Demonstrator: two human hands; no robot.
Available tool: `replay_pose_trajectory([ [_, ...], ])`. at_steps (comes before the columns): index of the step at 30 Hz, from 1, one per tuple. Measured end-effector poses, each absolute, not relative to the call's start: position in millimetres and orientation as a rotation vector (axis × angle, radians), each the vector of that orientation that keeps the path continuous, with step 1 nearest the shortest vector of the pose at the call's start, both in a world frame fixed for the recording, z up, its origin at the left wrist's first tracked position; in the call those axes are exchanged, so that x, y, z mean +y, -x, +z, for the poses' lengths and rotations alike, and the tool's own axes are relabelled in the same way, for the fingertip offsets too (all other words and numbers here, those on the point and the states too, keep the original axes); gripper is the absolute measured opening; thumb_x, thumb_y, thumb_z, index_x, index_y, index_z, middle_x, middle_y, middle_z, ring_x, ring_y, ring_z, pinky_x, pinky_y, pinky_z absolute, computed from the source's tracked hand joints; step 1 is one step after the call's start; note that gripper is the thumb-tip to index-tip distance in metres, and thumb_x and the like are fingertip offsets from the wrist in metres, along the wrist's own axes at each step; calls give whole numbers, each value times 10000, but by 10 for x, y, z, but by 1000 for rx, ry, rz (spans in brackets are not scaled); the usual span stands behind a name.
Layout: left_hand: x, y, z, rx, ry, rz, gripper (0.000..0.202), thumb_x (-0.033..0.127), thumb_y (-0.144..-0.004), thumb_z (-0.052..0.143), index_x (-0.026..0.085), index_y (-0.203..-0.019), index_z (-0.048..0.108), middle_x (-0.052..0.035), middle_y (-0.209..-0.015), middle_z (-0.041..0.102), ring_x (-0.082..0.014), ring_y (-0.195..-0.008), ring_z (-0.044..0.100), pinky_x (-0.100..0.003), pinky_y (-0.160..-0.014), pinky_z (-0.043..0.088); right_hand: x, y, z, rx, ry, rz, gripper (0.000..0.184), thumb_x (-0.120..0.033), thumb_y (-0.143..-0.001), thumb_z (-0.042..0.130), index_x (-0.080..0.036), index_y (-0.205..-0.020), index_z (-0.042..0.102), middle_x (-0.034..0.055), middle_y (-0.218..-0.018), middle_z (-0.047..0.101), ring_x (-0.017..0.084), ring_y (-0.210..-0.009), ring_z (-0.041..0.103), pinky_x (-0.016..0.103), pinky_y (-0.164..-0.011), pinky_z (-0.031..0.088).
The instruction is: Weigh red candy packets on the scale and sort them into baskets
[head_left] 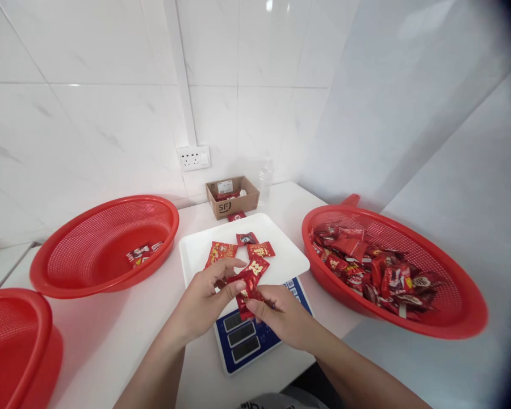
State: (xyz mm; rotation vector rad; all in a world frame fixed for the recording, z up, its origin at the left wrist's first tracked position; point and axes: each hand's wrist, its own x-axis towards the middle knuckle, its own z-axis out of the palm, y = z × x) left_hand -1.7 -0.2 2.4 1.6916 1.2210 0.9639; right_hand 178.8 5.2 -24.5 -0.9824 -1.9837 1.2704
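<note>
Closest in, grey clothing [281,401] edges up at the bottom, and a red basket [40,318] cuts into the lower left corner. Now the scale [266,335], sitting on the white tabletop [102,335], its blue panel and three dark displays facing the person. Over that panel comes the right hand [276,315], thumb and fingers pinching the lower end of a red packet [246,298]. And the left hand [210,292] has it too, thumb and fingers closed on the upper part! So the packet is up between both hands, over the near edge of the white pan [285,258]. A gold-lettered packet [256,267] overlaps it just beyond; held or lying, I can't tell. Three more packets [262,250] lie farther back on the pan.

Out to the right, a tilted basket [472,307] carries a big heap of wrapped pieces [366,264]; across on the left, another basket [111,227] shows just a small cluster [141,254]. Farther back, a cardboard box [241,204] with red wrappers inside, one small packet [237,216] right in front, and up on the tiled wall, a socket [195,158].
</note>
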Motion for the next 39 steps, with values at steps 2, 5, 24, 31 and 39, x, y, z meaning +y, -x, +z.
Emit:
replay_pose_trajectory([
  [2, 52, 85, -17, 1398, -1810, 999, 315, 381, -856, 508, 227, -1126, 562, -45, -976, 658, -190, -874, 605, -316, -754, 484, 74, -1864, -209, -1932, 1049, 1218, 478, -569, -856, 412, -162, -649, 551, -13, -587, 510, 112, -565, 455, 234, -534, 338],
  [5, 160, 228, -129, 1648, -2017, 929, 332, 341, -843, 529, 252, -1160, 576, -61, -1165, 610, -242, -1103, 530, -387, -895, 447, 134, -2070, -164, -1678, 1197, 1121, 444, -576, -812, 494, -168, -666, 589, -5, -588, 549, 125, -567, 490, 241, -526, 369],
  [24, 286, 325, -209, 1628, -2171, 687, 166, 232, -865, 432, 239, -906, 592, -63, -1171, 593, -243, -1099, 534, -367, -874, 450, 417, -2824, 0, -377, 723, 1153, 222, -417, -800, 608, -197, -791, 629, -55, -600, 457, 39, -449, 376, 137, -343, 335],
  [31, 298, 314, -237, 1675, -2195, 613, 206, 200, -857, 421, 227, -886, 624, -79, -1270, 550, -265, -1180, 485, -425, -948, 418, 401, -2732, -35, -471, 754, 1206, 306, -442, -731, 670, -211, -929, 644, -62, -603, 464, 44, -459, 395, 147, -382, 365],
  [39, 304, 299, -254, 1717, -2259, 599, 265, 173, -858, 422, 210, -1069, 578, -97, -1286, 539, -270, -1201, 464, -435, -937, 430, 399, -2619, -51, -493, 796, 1294, 349, -452, -614, 759, -211, -844, 655, -68, -553, 458, 44, -439, 409, 148, -368, 375],
])
